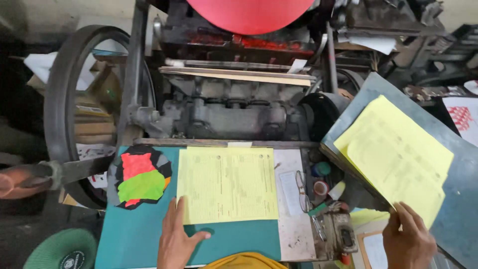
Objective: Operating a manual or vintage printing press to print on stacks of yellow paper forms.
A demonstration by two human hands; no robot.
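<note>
Head view, nearest edge: my left hand (175, 238) lies flat and open, fingers spread, on the teal board (134, 234); its fingertips press the lower left corner of the yellow printed sheet (227, 184), gripping nothing.
Right hand: my right hand (408, 240) pinches the lower edge of the yellow stack (398, 159) between thumb and fingers, closed on the paper.
Yellow printed sheet: it lies flat and square on the teal board, its top edge close to the machine; I can see faint rows of print, too small to make out.
Yellow stack: it rests tilted on a grey slanted board (448, 199) at my right, its top sheets fanned slightly.
Bottom edge: something yellow and rounded (245, 261) is cut off by the frame; I cannot tell what it is.
Colour patch: a ragged dark scrap (141, 177) with a red and a green block sits on the board's left corner.
Small clutter: spectacles (301, 189) lie on a stained white strip (291, 209); beside them are tape rolls (321, 179).
Left side: a large dark flywheel (59, 109) stands upright; a green round object (59, 249) is cut off at the corner.
Machine: a grey cast-iron press (234, 114) fills the middle.
Far top: a red disc (249, 15) is cut off by the frame.
Room: dim, crowded workshop.
</note>
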